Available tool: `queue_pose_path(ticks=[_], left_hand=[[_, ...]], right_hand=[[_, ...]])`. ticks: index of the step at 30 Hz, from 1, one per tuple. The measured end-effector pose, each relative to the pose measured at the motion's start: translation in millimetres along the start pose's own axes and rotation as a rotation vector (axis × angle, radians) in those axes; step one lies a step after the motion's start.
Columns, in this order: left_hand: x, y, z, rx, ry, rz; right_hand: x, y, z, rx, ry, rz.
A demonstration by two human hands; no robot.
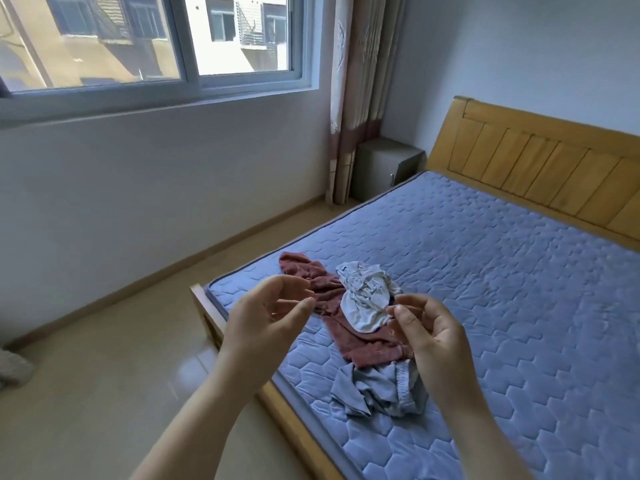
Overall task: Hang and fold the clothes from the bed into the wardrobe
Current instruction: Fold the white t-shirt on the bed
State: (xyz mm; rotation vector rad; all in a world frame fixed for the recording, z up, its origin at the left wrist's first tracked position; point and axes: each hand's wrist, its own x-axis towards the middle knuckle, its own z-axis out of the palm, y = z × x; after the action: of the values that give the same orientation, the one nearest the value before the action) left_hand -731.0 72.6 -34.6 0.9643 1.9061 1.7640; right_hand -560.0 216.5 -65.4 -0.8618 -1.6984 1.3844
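Observation:
Three crumpled garments lie near the foot corner of the blue quilted mattress [485,271]: a dark red one [325,289], a white one [363,299] on top of it, and a grey-blue one [377,389] nearest me. My left hand [266,317] hovers in front of the red garment, palm up, fingers loosely curled, holding nothing. My right hand [426,327] is raised over the pile with fingers loosely curled; its fingertips are close to the white garment's edge, and I cannot tell whether they touch it. No wardrobe is in view.
The bed has a wooden frame and headboard [540,168]. A grey bedside cabinet [384,168] stands in the far corner by a curtain [353,98]. A window [156,46] fills the left wall above bare tiled floor [104,393]. Something grey lies at the left edge [10,368].

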Motion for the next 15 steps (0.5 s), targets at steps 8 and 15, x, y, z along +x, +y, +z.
queue_pose_path(ticks=[8, 15], left_hand=[[102, -37, 6, 0.008, -0.130, -0.033], [195, -47, 36, 0.081, -0.151, -0.035]], right_hand=[[76, 32, 29, -0.014, 0.103, 0.075], [167, 57, 32, 0.000, 0.140, 0.120]])
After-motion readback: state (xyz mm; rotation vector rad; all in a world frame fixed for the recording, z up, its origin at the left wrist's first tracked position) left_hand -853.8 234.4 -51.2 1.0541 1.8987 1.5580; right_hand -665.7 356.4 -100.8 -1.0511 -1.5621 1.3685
